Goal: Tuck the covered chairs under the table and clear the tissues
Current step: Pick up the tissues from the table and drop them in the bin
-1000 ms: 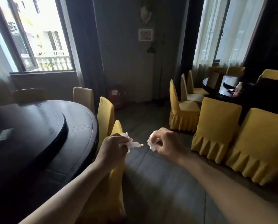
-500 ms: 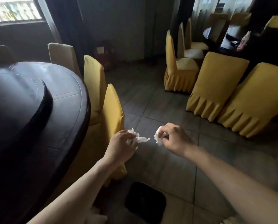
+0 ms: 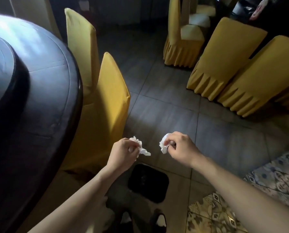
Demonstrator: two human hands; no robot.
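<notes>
The left hand [image 3: 123, 153] is pinching a crumpled tissue [image 3: 140, 147] trailing down-right; the right hand [image 3: 179, 148] is gripping a second tissue wad [image 3: 163, 145] hanging downward, both above a black bin [image 3: 148, 182] beside the yellow-covered chair [image 3: 106, 106].

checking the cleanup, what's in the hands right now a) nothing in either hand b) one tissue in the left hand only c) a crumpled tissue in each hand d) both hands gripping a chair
c: the left hand pinches one crumpled tissue and the right hand pinches another tissue, above the dark bin on the floor.
</notes>
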